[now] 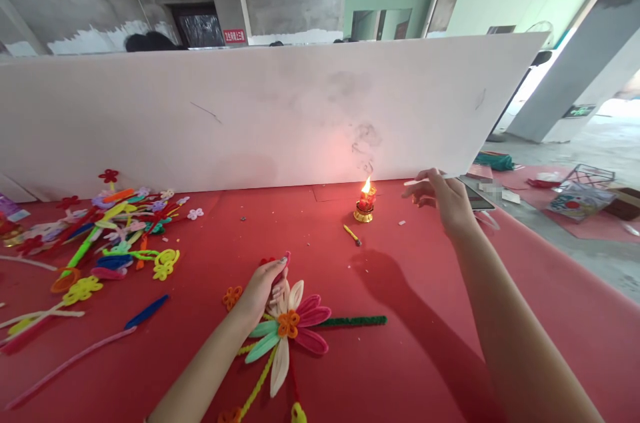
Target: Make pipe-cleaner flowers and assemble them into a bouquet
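My left hand (pixel 270 286) is closed in a pinch on a pink pipe-cleaner petal (pixel 287 259), mostly hidden by the fingers. Just below it lies a pipe-cleaner flower (pixel 288 325) with white, pink and mint petals, an orange centre and a dark green stem (pixel 355 321). On the right, my right hand (pixel 443 196) is raised beside the white board, its fingers closed on a thin white stick (pixel 412 183). Between the hands and farther back burns a red candle (pixel 367 199) on a gold base. A short yellow stick with a dark tip (pixel 352 235) lies before it.
A heap of colourful pipe-cleaner flowers (pixel 115 229) covers the left of the red table (pixel 210 343). A white board (pixel 280 116), sooty above the flame, stands along the back. A dark flat device (pixel 477 197) lies by the right edge, partly behind my right hand.
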Motion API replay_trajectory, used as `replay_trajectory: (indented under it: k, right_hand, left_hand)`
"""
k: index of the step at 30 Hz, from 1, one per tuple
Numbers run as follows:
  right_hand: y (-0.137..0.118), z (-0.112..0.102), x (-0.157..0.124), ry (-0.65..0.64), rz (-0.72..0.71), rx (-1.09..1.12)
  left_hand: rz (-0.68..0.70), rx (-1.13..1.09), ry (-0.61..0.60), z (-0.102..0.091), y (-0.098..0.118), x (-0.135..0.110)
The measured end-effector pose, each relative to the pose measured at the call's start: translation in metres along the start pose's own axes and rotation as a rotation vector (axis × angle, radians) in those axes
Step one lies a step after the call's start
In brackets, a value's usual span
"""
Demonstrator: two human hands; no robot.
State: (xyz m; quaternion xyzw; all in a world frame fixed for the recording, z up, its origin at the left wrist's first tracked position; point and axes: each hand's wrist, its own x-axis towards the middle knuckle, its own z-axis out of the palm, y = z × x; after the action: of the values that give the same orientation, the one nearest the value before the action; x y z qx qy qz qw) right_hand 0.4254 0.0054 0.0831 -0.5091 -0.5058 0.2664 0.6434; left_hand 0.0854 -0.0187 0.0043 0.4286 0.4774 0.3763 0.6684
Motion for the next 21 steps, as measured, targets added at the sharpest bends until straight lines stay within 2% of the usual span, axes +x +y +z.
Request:
replay_trajectory:
  k: [2, 6, 12, 16, 21]
  right_hand:
    - [0.004, -0.001, 0.001, 0.004, 0.004, -0.037]
    - [0.013, -0.003, 0.006, 0.100, -0.053, -0.118]
    - [0.023, -0.002, 0.010, 0.199, -0.080, -0.066]
    - [0.030, 0.004, 0.008, 0.196, -0.116, -0.193]
    - [0.039, 0.007, 0.006, 0.173, -0.072, -0.239]
  left_hand:
    - [0.005, -0.004, -0.008, -0.001, -0.002, 0.001]
    - [0.017, -0.015, -0.025, -0.005, -0.006, 0.004]
    - [0.012, 0.013, -0.016, -0.005, -0.006, 0.004]
    - [0.019, 0.024, -0.021, -0.004, -0.004, 0.002]
    - [0.018, 0.032, -0.014, -0.003, -0.003, 0.001]
